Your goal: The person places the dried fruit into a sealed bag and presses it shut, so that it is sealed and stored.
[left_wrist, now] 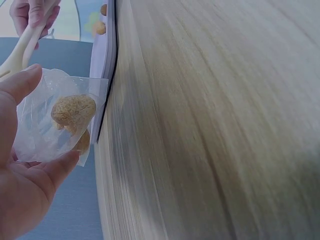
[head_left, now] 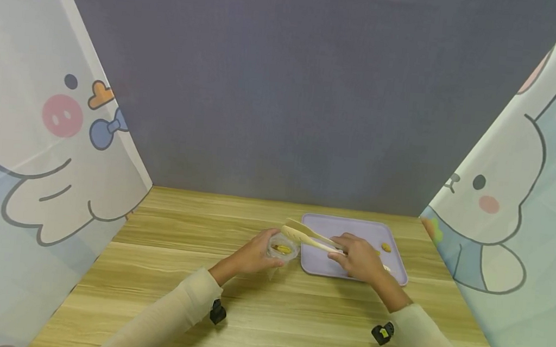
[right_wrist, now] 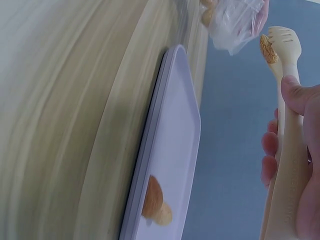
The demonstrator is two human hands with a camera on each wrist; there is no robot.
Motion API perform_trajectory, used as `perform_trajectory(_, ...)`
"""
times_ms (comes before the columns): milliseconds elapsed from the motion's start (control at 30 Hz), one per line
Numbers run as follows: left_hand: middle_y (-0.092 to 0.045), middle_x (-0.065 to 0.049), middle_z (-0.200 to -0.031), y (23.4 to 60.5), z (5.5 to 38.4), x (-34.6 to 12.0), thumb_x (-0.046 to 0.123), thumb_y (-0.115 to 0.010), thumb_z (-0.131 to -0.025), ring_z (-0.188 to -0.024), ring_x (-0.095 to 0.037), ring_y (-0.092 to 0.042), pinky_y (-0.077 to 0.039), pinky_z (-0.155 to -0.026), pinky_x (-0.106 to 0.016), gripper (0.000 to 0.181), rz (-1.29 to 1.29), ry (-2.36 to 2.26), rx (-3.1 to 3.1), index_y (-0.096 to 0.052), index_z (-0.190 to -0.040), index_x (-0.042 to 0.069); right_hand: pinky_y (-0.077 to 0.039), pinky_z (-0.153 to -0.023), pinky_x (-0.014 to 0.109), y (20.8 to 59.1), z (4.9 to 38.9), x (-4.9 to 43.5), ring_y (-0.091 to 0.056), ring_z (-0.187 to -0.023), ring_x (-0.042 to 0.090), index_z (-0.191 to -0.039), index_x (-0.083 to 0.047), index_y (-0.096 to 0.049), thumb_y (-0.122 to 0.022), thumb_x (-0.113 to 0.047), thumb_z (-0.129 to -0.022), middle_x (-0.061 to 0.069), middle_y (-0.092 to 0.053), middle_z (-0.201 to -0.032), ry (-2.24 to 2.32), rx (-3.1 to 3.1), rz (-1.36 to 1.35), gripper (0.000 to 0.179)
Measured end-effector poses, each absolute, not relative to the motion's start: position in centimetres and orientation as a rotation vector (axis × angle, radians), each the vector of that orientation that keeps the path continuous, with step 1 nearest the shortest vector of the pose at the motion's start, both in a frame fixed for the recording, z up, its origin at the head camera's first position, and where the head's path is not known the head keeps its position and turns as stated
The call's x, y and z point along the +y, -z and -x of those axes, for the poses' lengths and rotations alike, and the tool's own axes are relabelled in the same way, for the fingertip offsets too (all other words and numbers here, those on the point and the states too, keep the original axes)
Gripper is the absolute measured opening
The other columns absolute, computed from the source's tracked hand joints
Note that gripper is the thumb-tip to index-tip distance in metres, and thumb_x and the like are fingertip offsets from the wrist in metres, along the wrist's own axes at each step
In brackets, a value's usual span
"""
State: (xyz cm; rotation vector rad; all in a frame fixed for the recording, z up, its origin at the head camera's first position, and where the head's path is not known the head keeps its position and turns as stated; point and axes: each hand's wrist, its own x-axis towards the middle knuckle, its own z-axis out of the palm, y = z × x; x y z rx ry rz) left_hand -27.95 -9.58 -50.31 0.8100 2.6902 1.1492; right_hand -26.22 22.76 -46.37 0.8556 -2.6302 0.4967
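A brown piece (right_wrist: 269, 49) sits at the tips of the cream tongs (right_wrist: 287, 170), near the mouth of a clear plastic bag (left_wrist: 37, 125). The right hand (head_left: 357, 256) has its grip closed on the tongs, thumb on one arm and fingers against the other. The left hand (head_left: 254, 252) holds the bag, its grip spread wide around the sides. More pieces (left_wrist: 74, 110) lie inside the bag; others (right_wrist: 153, 196) rest on a purple tray (head_left: 320, 261) on the wooden table (head_left: 272, 314).
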Motion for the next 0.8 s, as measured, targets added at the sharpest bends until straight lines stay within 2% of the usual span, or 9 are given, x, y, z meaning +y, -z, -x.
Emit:
perform_trajectory(100,-0.041,-0.018,-0.156,50.4,28.0,-9.6,0.038,-0.080,-0.088,-0.142,-0.034,-0.044,-0.040,-0.114,-0.053,0.092,-0.822,-1.170,2.680,-0.030,-0.157,0.003,-0.042,-0.059,0.023,46.2,26.2,22.2,-0.046,-0.065,-0.001,-0.119,-0.005,-0.074,-0.081,-0.027,-0.086,0.003,-0.074,-0.095,-0.499,-2.616,-0.890,0.040)
perform_trajectory(233,-0.048,-0.013,-0.147,50.6,28.1,-9.6,0.038,-0.080,-0.088,-0.131,-0.029,-0.050,-0.045,-0.105,-0.050,0.084,-0.852,-1.216,2.650,-0.036,-0.153,0.009,-0.040,-0.057,0.021,46.2,26.2,21.5,-0.043,-0.063,-0.001,-0.119,-0.006,-0.075,-0.082,-0.027,-0.085,0.001,-0.072,-0.092,-0.492,-2.612,-0.910,0.040)
perform_trajectory(333,-0.052,-0.014,-0.141,50.7,28.2,-9.6,0.039,-0.081,-0.087,-0.125,-0.026,-0.052,-0.047,-0.100,-0.048,0.077,-0.872,-1.238,2.633,-0.041,-0.148,0.012,-0.039,-0.057,0.021,46.2,26.2,21.2,-0.041,-0.063,-0.001,-0.119,-0.008,-0.075,-0.082,-0.028,-0.085,-0.001,-0.071,-0.090,-0.485,-2.628,-0.906,0.040)
perform_trajectory(433,-0.054,-0.015,-0.138,50.7,28.3,-9.5,0.038,-0.081,-0.087,-0.122,-0.025,-0.053,-0.048,-0.098,-0.045,0.073,-0.882,-1.248,2.622,-0.043,-0.145,0.014,-0.038,-0.056,0.020,46.1,26.1,20.9,-0.041,-0.062,-0.001,-0.119,-0.009,-0.074,-0.081,-0.028,-0.086,-0.002,-0.070,-0.089,-0.493,-2.639,-0.904,0.039)
perform_trajectory(533,-0.054,-0.011,-0.135,50.7,28.2,-9.5,0.038,-0.081,-0.087,-0.119,-0.021,-0.053,-0.049,-0.096,-0.040,0.071,-0.886,-1.254,2.616,-0.044,-0.143,0.017,-0.038,-0.057,0.020,46.0,26.0,20.6,-0.041,-0.063,-0.001,-0.119,-0.009,-0.075,-0.081,-0.028,-0.086,-0.003,-0.069,-0.088,-0.509,-2.639,-0.906,0.038)
perform_trajectory(667,-0.054,-0.003,-0.133,50.6,28.1,-9.4,0.038,-0.081,-0.088,-0.119,-0.020,-0.053,-0.050,-0.095,-0.038,0.067,-0.896,-1.266,2.613,-0.045,-0.142,0.022,-0.038,-0.056,0.020,46.0,25.9,20.4,-0.041,-0.063,-0.001,-0.119,-0.010,-0.075,-0.080,-0.029,-0.087,-0.004,-0.069,-0.088,-0.516,-2.638,-0.913,0.037)
perform_trajectory(800,-0.053,-0.002,-0.136,50.4,28.0,-9.4,0.036,-0.081,-0.088,-0.124,-0.022,-0.053,-0.049,-0.098,-0.041,0.067,-0.880,-1.270,2.627,-0.046,-0.143,0.023,-0.038,-0.056,0.020,45.9,25.9,20.3,-0.042,-0.063,-0.001,-0.120,-0.011,-0.074,-0.080,-0.030,-0.087,-0.003,-0.069,-0.089,-0.524,-2.640,-0.911,0.038)
